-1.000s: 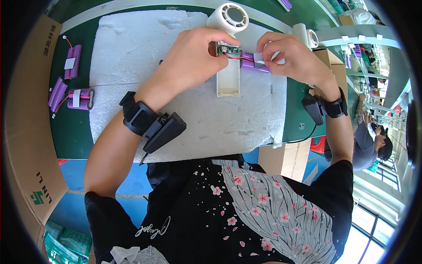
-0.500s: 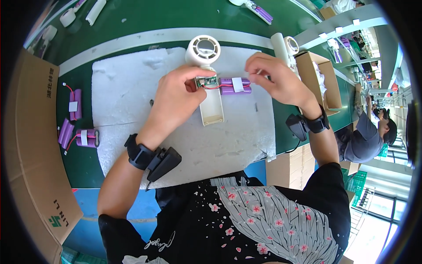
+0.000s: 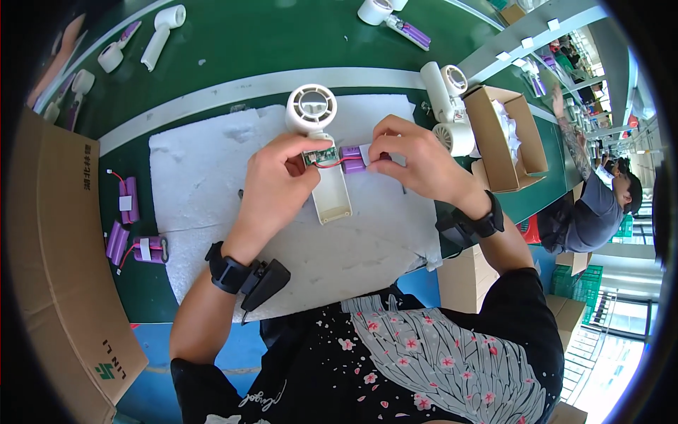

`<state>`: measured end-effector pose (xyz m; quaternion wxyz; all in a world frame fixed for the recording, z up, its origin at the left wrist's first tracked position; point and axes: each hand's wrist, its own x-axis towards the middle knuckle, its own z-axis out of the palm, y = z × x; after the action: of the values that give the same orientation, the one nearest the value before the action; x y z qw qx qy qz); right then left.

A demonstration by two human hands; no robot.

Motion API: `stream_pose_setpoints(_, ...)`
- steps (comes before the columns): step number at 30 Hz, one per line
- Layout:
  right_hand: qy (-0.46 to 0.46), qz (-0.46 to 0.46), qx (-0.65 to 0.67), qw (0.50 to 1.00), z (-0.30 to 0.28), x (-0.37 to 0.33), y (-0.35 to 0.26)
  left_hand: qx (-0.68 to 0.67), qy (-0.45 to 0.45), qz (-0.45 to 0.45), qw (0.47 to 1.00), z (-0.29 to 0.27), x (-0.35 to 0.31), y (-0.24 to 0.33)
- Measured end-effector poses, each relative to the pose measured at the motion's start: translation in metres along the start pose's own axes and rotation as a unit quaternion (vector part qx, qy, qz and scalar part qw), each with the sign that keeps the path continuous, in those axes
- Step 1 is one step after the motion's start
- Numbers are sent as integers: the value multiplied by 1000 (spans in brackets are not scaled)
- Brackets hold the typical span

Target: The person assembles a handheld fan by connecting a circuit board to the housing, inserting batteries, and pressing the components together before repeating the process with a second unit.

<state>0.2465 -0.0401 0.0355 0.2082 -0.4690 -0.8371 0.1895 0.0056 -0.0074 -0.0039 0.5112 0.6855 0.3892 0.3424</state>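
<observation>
Right hand (image 3: 418, 157) has moved in over battery pack (image 3: 352, 160), right of the housing: fingers curled, can't tell if gripping. Left hand (image 3: 280, 168) pinches fan housing (image 3: 331, 200) near circuit board (image 3: 320, 156). Both parts now attended.

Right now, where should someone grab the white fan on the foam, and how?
Probably the near end of its handle, coming from the person's side: those narrow, straight walls are uncovered, while the left hand crowds the circuit board nearer the fan head.

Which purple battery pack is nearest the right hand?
The pack over the white foam, beside the open fan handle; the others lie leftward or farther back.
</observation>
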Motion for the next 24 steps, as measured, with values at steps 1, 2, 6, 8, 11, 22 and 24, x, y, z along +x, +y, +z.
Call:
stream_pose_setpoints(1, -14, 27, 37, 999, -1, 2, 1, 2, 0, 4, 1000, 0, 1, 1)
stream_pose_setpoints(2, -29, 55, 74, 995, -2, 3, 1, -2, 9, 9, 1000, 0, 0, 1)
stream_pose_setpoints(6, -55, 97, 136, 984, -3, 6, 7, -9, 24, 23, 999, 2, 0, 2)
stream_pose_setpoints(8, -59, 104, 148, 982, -2, 5, 10, -8, 25, 30, 999, 2, 1, 3)
stream_pose_setpoints(11, -12, 83, 91, 992, -1, -1, 16, -1, -2, 16, 1000, 3, 2, 5)
stream_pose_setpoints(22, 279, 407, -281, 823, -141, -83, 64, -24, 38, 30, 999, 7, -3, -1)
stream_pose_setpoints(24, 237, 456, -331, 791, -146, -70, 62, -14, 36, 35, 999, 7, -2, -1)
